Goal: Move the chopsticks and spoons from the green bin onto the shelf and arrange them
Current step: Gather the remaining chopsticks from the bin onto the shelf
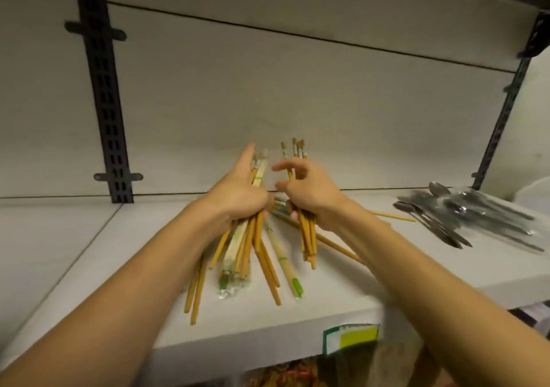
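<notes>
**Chopsticks held in both hands above the shelf**

Shelf point(89, 252): white, wide. Spoons point(464, 214) piled at its right end, blurred. Left hand point(238, 196) fingers clenched round a big bundle of chopsticks point(247, 238), some in wrappers. Right hand point(309, 193) fingers grasping a smaller bundle point(308, 235). A few loose sticks point(282, 252) lie on the shelf beneath. Green-yellow tag point(351, 337) on the front edge.

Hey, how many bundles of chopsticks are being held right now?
2: one in the left hand, one in the right hand. More chopsticks lie loose on the shelf.
</notes>
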